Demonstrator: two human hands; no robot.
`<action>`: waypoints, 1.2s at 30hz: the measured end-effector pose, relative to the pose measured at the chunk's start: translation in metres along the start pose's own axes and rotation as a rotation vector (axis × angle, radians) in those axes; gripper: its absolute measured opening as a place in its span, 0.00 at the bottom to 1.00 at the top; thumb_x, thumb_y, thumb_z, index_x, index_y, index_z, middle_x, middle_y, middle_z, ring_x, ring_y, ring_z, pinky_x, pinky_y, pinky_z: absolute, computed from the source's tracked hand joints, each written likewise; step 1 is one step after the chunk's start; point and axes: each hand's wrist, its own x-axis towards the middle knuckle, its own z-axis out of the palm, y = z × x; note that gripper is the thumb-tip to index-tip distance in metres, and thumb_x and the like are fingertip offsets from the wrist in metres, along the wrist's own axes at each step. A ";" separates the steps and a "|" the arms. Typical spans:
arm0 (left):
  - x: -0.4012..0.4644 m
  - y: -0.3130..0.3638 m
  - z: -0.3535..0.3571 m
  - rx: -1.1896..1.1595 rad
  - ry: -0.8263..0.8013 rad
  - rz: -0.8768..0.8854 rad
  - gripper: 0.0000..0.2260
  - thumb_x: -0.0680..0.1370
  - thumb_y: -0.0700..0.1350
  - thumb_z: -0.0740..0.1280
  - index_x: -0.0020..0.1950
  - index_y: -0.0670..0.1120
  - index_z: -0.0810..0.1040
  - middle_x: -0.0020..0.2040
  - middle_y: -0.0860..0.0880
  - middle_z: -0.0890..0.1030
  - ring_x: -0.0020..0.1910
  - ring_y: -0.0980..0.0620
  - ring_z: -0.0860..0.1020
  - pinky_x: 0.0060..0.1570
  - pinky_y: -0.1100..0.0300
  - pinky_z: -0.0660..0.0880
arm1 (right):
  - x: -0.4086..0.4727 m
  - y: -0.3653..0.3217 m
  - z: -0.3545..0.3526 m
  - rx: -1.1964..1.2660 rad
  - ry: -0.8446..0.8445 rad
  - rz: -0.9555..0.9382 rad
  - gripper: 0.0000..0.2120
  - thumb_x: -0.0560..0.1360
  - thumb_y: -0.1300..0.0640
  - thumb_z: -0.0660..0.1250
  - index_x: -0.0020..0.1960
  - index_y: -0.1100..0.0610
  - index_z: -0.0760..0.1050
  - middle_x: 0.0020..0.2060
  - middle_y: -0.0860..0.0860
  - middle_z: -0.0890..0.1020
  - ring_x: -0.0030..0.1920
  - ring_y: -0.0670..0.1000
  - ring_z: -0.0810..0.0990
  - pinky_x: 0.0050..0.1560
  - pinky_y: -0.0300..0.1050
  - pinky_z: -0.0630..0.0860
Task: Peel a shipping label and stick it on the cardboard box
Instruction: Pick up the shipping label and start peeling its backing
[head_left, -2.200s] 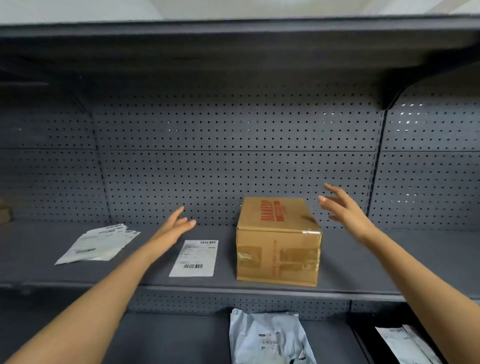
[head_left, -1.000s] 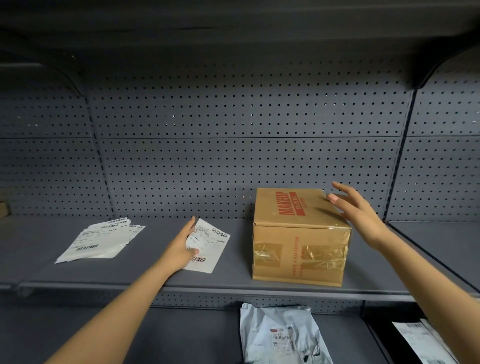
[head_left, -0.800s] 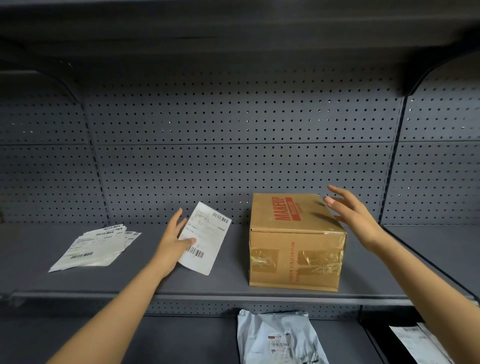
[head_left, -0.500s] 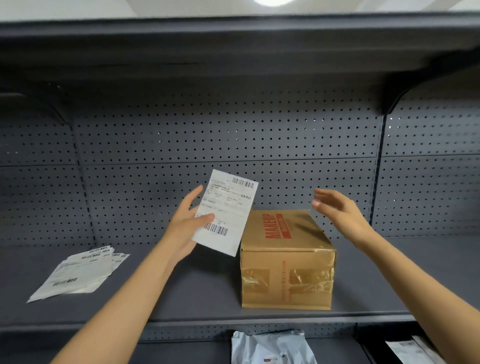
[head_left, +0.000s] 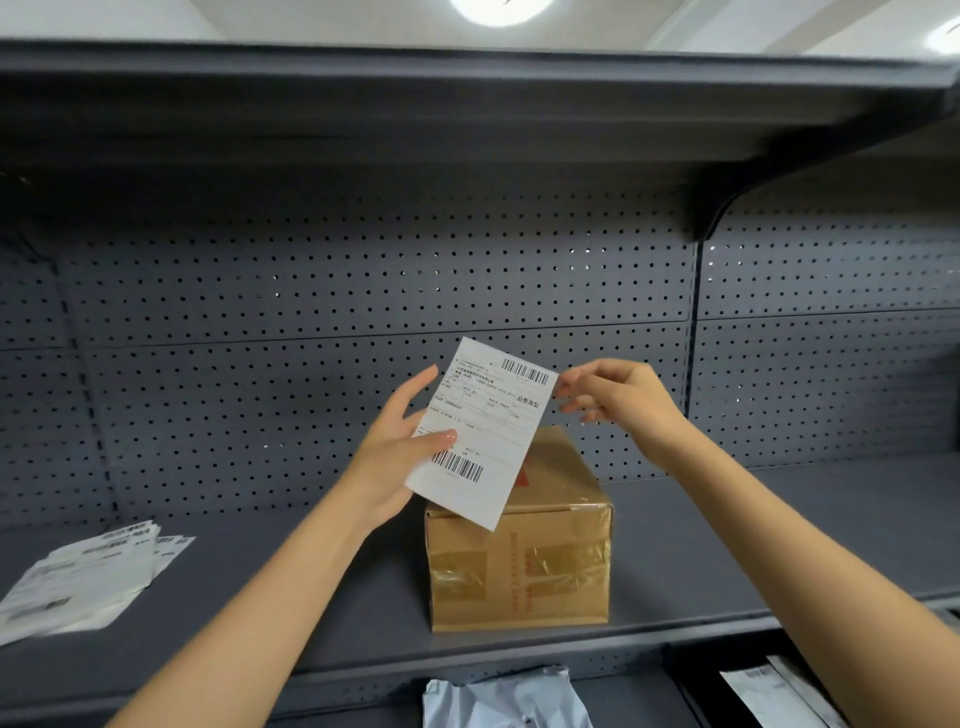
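Observation:
A white shipping label (head_left: 485, 428) with two barcodes is held up in front of me, tilted, above the cardboard box (head_left: 519, 561). My left hand (head_left: 397, 452) grips its left edge, thumb on the front and fingers behind. My right hand (head_left: 618, 397) is at the label's upper right corner, fingertips curled and touching or almost touching that corner. The brown box stands on the grey shelf (head_left: 727, 561), taped on its front, with red print partly hidden behind the label.
A stack of more labels (head_left: 83, 577) lies at the left of the shelf. A perforated grey back panel (head_left: 363, 291) closes the rear. Below the shelf lie a grey mailer bag (head_left: 504, 699) and more papers (head_left: 779, 696) at lower right.
My left hand picked the label off the shelf and raised it over the box. My right hand left the box top and came to the label's upper right corner.

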 end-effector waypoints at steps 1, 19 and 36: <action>-0.001 0.000 0.001 0.004 -0.009 0.000 0.29 0.71 0.29 0.64 0.63 0.58 0.67 0.50 0.48 0.83 0.45 0.48 0.83 0.39 0.53 0.80 | 0.000 0.000 -0.001 -0.018 -0.001 0.002 0.08 0.74 0.62 0.62 0.40 0.55 0.79 0.39 0.50 0.84 0.35 0.46 0.81 0.35 0.37 0.76; -0.012 0.002 0.001 0.081 -0.027 -0.038 0.32 0.72 0.29 0.64 0.68 0.57 0.63 0.52 0.47 0.82 0.48 0.48 0.82 0.41 0.53 0.80 | -0.009 -0.008 -0.005 -0.064 -0.100 -0.002 0.09 0.71 0.63 0.64 0.34 0.57 0.79 0.27 0.45 0.84 0.27 0.42 0.79 0.33 0.38 0.69; -0.011 0.003 -0.005 0.100 -0.001 -0.043 0.32 0.72 0.30 0.64 0.69 0.57 0.62 0.53 0.47 0.82 0.49 0.48 0.82 0.43 0.51 0.80 | -0.005 -0.009 0.001 -0.070 -0.135 -0.013 0.10 0.71 0.63 0.64 0.33 0.55 0.79 0.27 0.46 0.83 0.28 0.43 0.78 0.35 0.38 0.68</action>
